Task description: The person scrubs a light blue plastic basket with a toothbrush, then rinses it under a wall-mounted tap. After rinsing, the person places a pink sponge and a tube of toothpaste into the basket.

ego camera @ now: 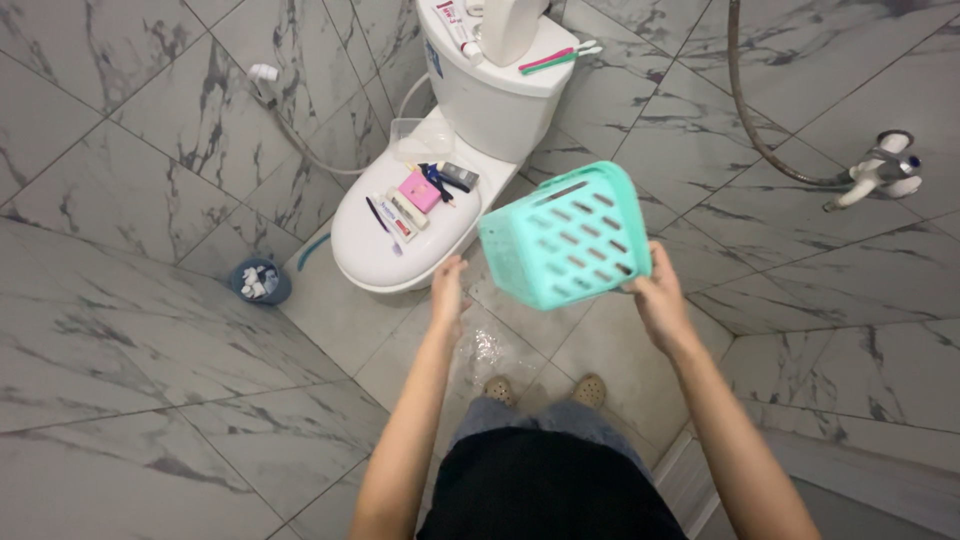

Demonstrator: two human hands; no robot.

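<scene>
two hands are in view, and only one has hold of anything. right hand [658,300] grips the teal perforated basket [565,235] at its lower right corner, fingers closed round the edge at about 4 o'clock on the basket; the far side of that grip is hidden behind the basket wall. basket is held in the air, clear of the floor [180,400], tipped so that its slotted side faces the camera and its long axis runs from roughly 8 o'clock to 2 o'clock; its opening cannot be made out from this view. left hand [447,290] is empty, fingers loosely spread and pointing toward 12 o'clock, just beside the basket's lower left corner at about 8 o'clock of it, apart from it and not touching. right hand is therefore the bearing hand; left is the nearer free one. closed toilet lid [400,235] lies at 10 o'clock from the basket and carries small toiletries [420,195], among them a pink item, tubes and a dark container. cistern [500,85] at 12 o'clock bears a toothbrush [560,57]. small blue bin [259,281] stands on the floor at 9 o'clock of the toilet.
</scene>
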